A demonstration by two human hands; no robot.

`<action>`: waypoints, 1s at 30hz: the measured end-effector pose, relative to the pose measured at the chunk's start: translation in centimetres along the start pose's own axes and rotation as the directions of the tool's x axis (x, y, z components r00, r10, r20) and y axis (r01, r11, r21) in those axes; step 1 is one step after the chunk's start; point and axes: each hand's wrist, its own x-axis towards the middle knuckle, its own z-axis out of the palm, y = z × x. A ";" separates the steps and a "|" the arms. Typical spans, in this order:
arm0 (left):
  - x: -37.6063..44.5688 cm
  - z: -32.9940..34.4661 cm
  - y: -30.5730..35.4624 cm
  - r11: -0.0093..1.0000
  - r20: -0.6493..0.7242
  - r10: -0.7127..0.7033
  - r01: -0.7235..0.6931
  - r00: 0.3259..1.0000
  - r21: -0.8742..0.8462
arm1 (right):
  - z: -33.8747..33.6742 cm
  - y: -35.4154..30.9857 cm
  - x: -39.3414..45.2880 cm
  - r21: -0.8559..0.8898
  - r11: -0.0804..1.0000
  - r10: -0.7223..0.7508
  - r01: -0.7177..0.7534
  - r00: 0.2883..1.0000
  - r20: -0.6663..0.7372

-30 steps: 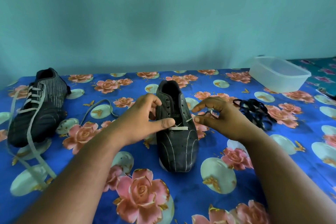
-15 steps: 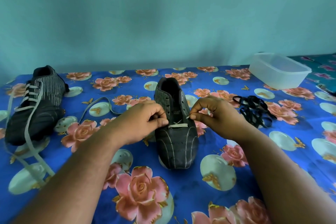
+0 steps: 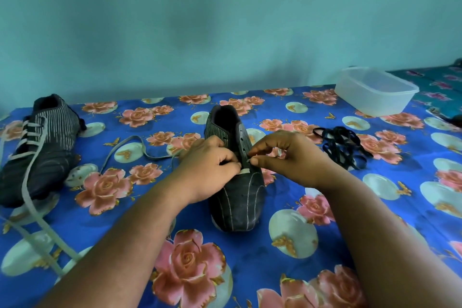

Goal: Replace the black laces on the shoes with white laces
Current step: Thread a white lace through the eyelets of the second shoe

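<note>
The dark pinstriped shoe (image 3: 233, 177) at the centre of the tabletop (image 3: 287, 252), which is covered in a blue cloth printed with pink roses, has only its lowest bar of flat white lace (image 3: 244, 171) in place. The left hand (image 3: 207, 170) is curled at the shoe's nine-o'clock edge and appears to pinch the lace there; the long free run of the lace trails away toward ten o'clock. The right hand (image 3: 287, 157), at the shoe's three-o'clock edge, pinches the lace tip between thumb and forefinger, right at the next eyelet.

To do this step well, my judgement is that the tip should be kept stiff and short in the pinch, aimed square at the eyelet, while the left hand steadies the shoe flap so the hole does not shift. Once through, the lace should be drawn flat rather than twisted, and both ends kept even in length.

At nine o'clock, well apart, lies the second dark striped shoe (image 3: 47, 147), already threaded with white lace whose loose ends hang toward seven o'clock. The removed black laces (image 3: 342, 145) sit in a tangle at three o'clock, near the right hand but not touching it.

At two o'clock stands a clear rectangular plastic tub (image 3: 375, 94), open-topped. Nothing can be seen inside it.
</note>
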 end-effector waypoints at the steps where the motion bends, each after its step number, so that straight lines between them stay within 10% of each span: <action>1: 0.0 0.0 0.0 1.000 -0.007 -0.008 0.008 1.000 -0.020 | 0.0 0.0 0.0 0.005 1.000 0.012 -0.012 1.000 0.004; 20: 0.0 0.5 0.1 0.996 -0.119 0.031 -0.041 0.992 -0.083 | 1.0 0.5 0.5 -0.164 0.984 -0.075 0.072 0.997 -0.010; 30: 0.2 -0.2 -0.8 0.999 0.052 0.019 -0.017 0.998 -0.040 | 1.4 0.0 0.5 -0.164 0.981 0.108 -0.104 0.994 0.018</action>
